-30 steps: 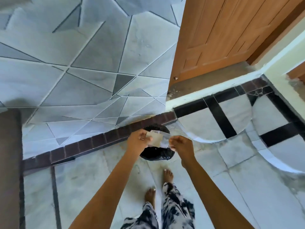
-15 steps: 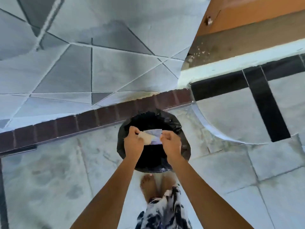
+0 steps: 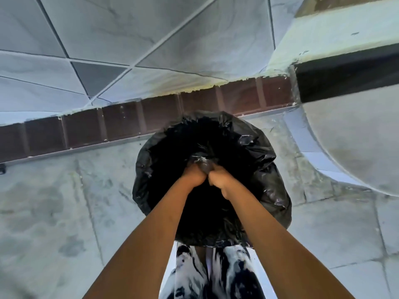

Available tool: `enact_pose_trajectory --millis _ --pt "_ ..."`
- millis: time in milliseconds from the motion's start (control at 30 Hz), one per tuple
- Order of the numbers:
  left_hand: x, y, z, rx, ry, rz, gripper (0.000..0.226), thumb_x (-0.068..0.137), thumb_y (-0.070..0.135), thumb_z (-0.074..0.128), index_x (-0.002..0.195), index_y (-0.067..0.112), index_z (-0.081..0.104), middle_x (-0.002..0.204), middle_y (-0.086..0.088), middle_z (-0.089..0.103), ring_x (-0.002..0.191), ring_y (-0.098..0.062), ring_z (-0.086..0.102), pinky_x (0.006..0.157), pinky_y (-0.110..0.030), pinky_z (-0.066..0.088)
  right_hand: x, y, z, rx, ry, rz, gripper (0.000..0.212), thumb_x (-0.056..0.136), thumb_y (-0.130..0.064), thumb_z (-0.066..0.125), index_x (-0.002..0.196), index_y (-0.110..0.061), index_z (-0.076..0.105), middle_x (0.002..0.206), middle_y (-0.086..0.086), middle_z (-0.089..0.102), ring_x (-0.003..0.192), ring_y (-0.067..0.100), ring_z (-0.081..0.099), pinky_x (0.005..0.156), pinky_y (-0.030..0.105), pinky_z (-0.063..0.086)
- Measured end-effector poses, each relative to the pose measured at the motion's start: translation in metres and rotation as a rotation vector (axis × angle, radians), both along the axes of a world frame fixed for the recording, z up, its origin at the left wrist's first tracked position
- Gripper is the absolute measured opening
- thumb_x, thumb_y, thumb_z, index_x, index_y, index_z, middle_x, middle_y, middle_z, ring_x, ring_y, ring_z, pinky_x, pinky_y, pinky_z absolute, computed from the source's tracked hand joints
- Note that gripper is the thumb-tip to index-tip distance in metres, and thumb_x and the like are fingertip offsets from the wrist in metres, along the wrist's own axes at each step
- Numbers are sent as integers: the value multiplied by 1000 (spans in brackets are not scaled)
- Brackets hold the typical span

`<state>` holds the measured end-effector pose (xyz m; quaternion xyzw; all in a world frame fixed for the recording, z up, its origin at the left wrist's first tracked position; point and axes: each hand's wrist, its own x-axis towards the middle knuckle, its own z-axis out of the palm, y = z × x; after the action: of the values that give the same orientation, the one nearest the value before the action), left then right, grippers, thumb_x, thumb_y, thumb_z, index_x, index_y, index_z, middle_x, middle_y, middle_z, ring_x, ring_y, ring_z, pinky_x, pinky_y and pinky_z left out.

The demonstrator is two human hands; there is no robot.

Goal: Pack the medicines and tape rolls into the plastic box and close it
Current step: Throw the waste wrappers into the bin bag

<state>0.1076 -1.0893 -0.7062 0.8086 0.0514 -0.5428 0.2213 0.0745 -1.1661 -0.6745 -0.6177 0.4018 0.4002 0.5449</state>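
My left hand [image 3: 193, 176] and my right hand [image 3: 220, 182] are side by side deep inside the mouth of a bin lined with a black plastic bag [image 3: 267, 169]. Both are closed on a small crumpled wrapper [image 3: 204, 164], which looks dark in the shadow of the bin. No medicines, tape rolls or plastic box are in view.
The bin stands on a pale marble floor [image 3: 54, 212] against a low dark brown tile border [image 3: 86, 128] at the foot of a grey tiled wall [image 3: 129, 39]. My patterned trousers [image 3: 216, 275] show just below the bin. A curved floor inlay [image 3: 356, 143] lies to the right.
I have leaned in closer over the bin. Both hands have gone down into the black bag with the wrapper, which was held above the rim before.
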Motion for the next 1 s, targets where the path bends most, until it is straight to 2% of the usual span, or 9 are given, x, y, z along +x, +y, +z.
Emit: enact_pose_trajectory --millis 133,233,333,467,500,667,800,933,1000 --pt "9 -2 41 19 -73 -60 45 89 15 49 135 12 48 143 -16 45 131 -32 43 109 -37 38 -9 -16 49 -38 -35 -47 55 87 3 41 138 -18 40 138 10 49 118 27 50 90 28 41" --pt "9 -1 112 -16 -196 39 40 89 11 50 129 12 53 137 -17 48 123 -35 48 102 -37 42 -16 -26 116 -130 -173 -22 57 88 3 42 141 -17 34 138 10 49 119 27 50 94 30 40" --pt "-3 8 202 -54 -279 59 44 92 14 54 135 10 47 145 -12 42 133 -28 42 108 -35 35 -26 -33 200 -247 -277 104 55 94 -7 42 146 -14 24 148 7 39 129 26 44 102 32 37" --pt "-25 16 332 -102 -411 46 47 93 21 53 138 15 42 149 -4 39 139 -21 35 114 -34 30 -45 -31 318 -424 -442 255 52 94 -13 43 144 -15 29 150 3 36 137 20 36 109 30 32" --pt "-34 23 386 -106 -476 40 47 92 23 53 138 16 43 149 -3 41 139 -20 35 114 -34 30 -54 -27 371 -473 -480 285 52 93 -14 44 143 -15 30 150 4 37 138 20 35 111 31 31" --pt "-70 37 499 -85 -694 -19 52 91 26 52 140 17 39 150 -3 40 139 -20 35 116 -35 27 -90 -20 475 -608 -635 367 57 86 -19 46 140 -8 34 145 12 43 134 28 39 112 40 34" --pt "-110 49 577 -17 -846 -81 59 92 32 47 146 21 26 157 -4 24 145 -21 22 119 -38 19 -125 -15 544 -717 -715 417 59 83 -22 51 139 -8 37 142 15 46 131 31 43 109 43 38" --pt "-150 63 633 1 -989 -36 59 92 34 47 146 21 27 157 -2 24 146 -19 19 120 -38 14 -154 -6 593 -766 -801 466 63 89 -22 52 145 -12 25 153 10 31 142 26 28 116 39 25" --pt "-173 74 659 21 -1066 28 59 91 34 49 145 21 29 156 -2 25 146 -21 20 120 -38 14 -170 -1 613 -776 -874 520 63 90 -24 52 145 -12 24 153 10 30 142 26 26 117 40 23"
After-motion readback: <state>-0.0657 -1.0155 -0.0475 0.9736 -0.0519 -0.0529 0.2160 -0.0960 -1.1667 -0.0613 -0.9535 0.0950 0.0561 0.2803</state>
